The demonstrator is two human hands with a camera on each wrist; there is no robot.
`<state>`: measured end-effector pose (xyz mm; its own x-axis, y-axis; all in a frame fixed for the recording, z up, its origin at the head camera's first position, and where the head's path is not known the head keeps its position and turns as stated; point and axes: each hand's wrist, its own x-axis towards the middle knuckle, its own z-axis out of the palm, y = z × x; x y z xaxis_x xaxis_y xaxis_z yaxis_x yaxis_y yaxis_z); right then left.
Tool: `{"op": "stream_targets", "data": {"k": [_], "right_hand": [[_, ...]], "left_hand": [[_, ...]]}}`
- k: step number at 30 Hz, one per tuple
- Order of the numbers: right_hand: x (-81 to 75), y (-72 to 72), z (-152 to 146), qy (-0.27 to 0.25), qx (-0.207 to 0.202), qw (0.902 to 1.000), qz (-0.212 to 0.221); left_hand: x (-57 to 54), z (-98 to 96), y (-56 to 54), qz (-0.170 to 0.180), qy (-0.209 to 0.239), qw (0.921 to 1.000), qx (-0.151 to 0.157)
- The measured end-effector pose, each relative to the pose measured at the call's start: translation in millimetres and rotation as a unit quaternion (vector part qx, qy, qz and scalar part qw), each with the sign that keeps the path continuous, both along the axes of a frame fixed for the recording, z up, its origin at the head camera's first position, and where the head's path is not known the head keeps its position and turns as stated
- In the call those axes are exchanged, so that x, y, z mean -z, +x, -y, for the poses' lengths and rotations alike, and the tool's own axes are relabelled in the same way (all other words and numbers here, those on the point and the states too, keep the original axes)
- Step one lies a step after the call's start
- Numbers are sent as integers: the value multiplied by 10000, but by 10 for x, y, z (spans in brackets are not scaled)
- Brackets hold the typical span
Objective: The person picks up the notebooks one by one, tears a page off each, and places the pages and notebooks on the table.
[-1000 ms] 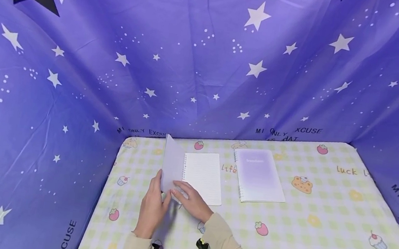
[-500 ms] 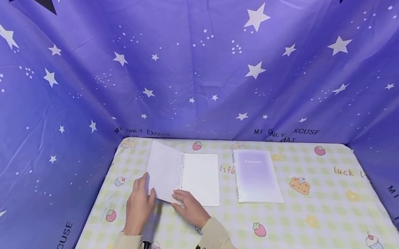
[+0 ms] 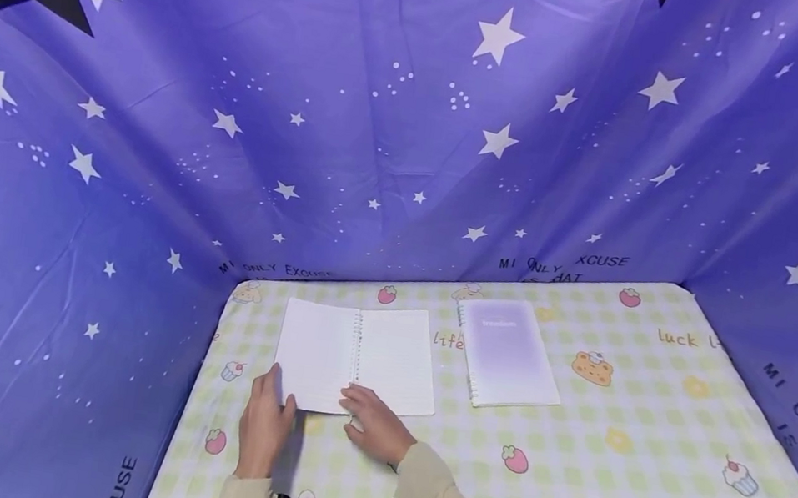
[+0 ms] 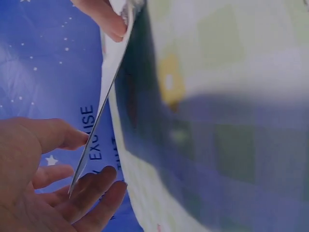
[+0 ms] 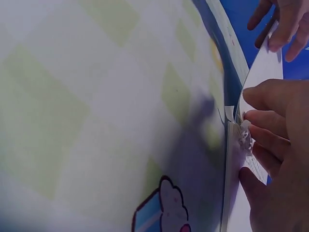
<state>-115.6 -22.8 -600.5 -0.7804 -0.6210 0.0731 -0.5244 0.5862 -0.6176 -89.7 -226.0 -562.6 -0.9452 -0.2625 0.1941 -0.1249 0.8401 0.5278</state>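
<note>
A spiral notebook point(image 3: 397, 350) lies open with its coil in the middle, showing a blank left side and a lined right page. My left hand point(image 3: 263, 429) holds the lower left corner of the left side, thumb on top and fingers underneath. In the left wrist view that cover edge point(image 4: 99, 113) stands slanted above the tablecloth. My right hand point(image 3: 379, 427) rests its fingers at the lower end of the coil point(image 5: 245, 137), across both halves. To the right lies a closed purple spiral notebook point(image 3: 509, 356), apart from both hands.
A checked tablecloth point(image 3: 609, 495) with printed strawberries, cupcakes and animals covers the table. Blue-purple starry curtain point(image 3: 351, 150) hangs behind the far edge and at both sides.
The left side of the open notebook has swung from nearly upright down to the left, with my left hand following it. My right hand has stayed by the coil, shifting slightly toward me.
</note>
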Motion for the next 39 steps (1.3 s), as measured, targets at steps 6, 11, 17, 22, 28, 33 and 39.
{"op": "stream_targets", "data": {"k": [6,11,17,22,28,33,39], "right_hand": [[43,27,35,118,-174,9997,-139],[87,50,72,324,-235,9986,-354],[94,75,98,576,-222,9963,-602],[92,91,99,597,-253,9955,-697],[77,67,66,359,-240,9980,-470],[41,-5,-15,-412,-279,9984,-260],[-15,-193,-136,-1020,8,9941,-357]], "left_hand": [[112,67,54,190,380,9990,-109],[208,114,54,434,430,9980,-190],[302,143,36,662,492,9964,-205],[356,124,27,372,290,9988,-124],[325,1,-109,152,-5,9998,88],[263,-176,-241,172,-124,9995,253],[202,-410,-320,172,-192,9992,289]]}}
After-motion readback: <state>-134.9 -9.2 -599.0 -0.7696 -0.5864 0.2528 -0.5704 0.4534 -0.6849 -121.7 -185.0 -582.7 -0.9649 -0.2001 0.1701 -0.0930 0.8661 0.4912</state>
